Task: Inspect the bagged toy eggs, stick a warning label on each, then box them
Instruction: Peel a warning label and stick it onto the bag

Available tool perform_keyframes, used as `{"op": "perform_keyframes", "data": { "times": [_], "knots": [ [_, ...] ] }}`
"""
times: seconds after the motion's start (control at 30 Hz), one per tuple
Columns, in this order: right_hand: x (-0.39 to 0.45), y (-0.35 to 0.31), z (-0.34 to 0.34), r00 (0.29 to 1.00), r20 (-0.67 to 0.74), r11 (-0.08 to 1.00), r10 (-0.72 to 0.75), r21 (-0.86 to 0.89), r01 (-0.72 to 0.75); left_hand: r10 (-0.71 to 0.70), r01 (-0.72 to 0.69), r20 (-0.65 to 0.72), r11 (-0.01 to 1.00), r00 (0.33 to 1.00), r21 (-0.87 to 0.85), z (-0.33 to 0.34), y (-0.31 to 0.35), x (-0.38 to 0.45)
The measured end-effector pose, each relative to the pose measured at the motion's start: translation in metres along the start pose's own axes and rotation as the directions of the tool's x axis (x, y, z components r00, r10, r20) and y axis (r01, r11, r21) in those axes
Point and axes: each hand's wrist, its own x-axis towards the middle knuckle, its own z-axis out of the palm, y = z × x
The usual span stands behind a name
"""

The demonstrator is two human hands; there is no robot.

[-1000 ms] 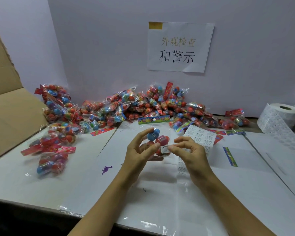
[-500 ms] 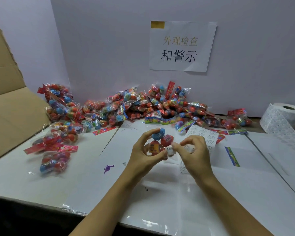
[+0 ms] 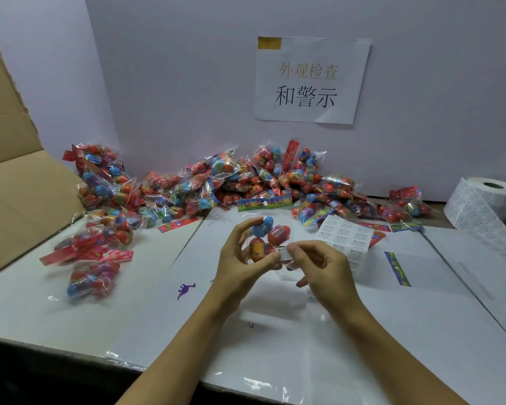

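1. We hold one bag of toy eggs [image 3: 268, 236] above the middle of the bench [image 3: 421, 331], near its back half, with blue, red and orange eggs showing through the clear film.
2. Our left hand [image 3: 240, 267] curls its fingers and thumb round the bag from the left and below, gripping it.
3. Our right hand [image 3: 322, 270] pinches a small white warning label [image 3: 285, 254] between thumb and forefinger; the label touches the lower right side of the bag.
4. A sheet of labels [image 3: 343, 238] lies just behind our right hand, flat on the bench.
5. A heap of bagged eggs [image 3: 246, 182] runs along the back edge of the bench, against the wall.
6. A few more bags [image 3: 94, 258] lie toward the left edge, beside the open cardboard box [image 3: 15, 200].
7. A label roll [image 3: 485, 203] stands at the back right corner.
8. A paper sign [image 3: 310, 80] with printed characters hangs on the wall above the heap.
9. A small purple dinosaur print [image 3: 185, 290] shows on the bench surface, left of our left wrist.
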Motion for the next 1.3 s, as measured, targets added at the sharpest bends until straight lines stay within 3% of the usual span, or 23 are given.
{"op": "perform_keyframes", "data": {
  "times": [0.17,0.3,0.47,0.6,0.7,0.8,0.87,0.93,1.03,1.1,1.23,1.3],
  "knots": [
    [0.0,0.001,-0.001,1.0,-0.003,0.999,-0.022,0.037,0.022,-0.028,0.027,-0.01,0.997,1.0,-0.068,-0.001,-0.003,0.001],
    [-0.003,0.0,0.002,0.996,0.05,0.997,-0.072,-0.027,0.074,-0.028,0.028,-0.002,0.999,1.0,-0.025,-0.002,-0.004,0.001],
    [0.005,0.002,-0.006,0.999,-0.015,1.0,0.029,0.012,-0.029,-0.081,0.079,-0.035,0.996,0.996,-0.041,-0.001,-0.001,0.001],
    [0.004,0.0,-0.006,0.996,0.078,0.998,0.032,-0.056,-0.028,-0.128,0.127,0.026,0.991,0.991,0.029,0.002,-0.008,0.001],
    [0.005,0.003,-0.005,0.996,0.093,0.997,-0.003,-0.078,0.01,-0.182,0.182,-0.007,0.983,0.983,0.038,0.0,-0.011,0.002],
    [0.007,-0.001,-0.01,0.981,0.17,0.996,0.09,-0.007,-0.09,-0.18,0.184,-0.041,0.973,0.983,0.141,-0.004,-0.013,0.005],
    [0.011,-0.01,-0.015,0.941,0.29,0.983,0.175,0.006,-0.185,-0.192,0.198,-0.054,0.968,0.98,0.152,-0.005,-0.013,0.005],
    [0.016,-0.018,-0.02,0.926,0.314,0.976,0.211,-0.011,-0.218,-0.2,0.206,-0.057,0.971,0.978,0.124,-0.004,-0.013,0.005],
    [0.024,-0.027,-0.029,0.963,0.103,0.954,0.248,0.147,-0.262,-0.23,0.23,0.014,0.973,0.973,0.006,0.003,-0.005,0.002],
    [0.024,-0.029,-0.042,0.944,-0.013,0.913,0.331,0.259,-0.316,-0.206,0.204,0.066,0.978,0.976,0.039,0.01,-0.003,-0.001],
    [0.001,-0.029,-0.086,0.933,-0.005,0.924,0.361,0.137,-0.357,-0.157,0.122,0.265,0.982,0.951,0.143,0.029,-0.001,-0.01],
    [-0.02,-0.028,-0.115,0.928,0.042,0.924,0.371,0.083,-0.374,-0.19,0.139,0.446,0.98,0.875,0.143,0.039,-0.002,-0.013]
  ]
}}
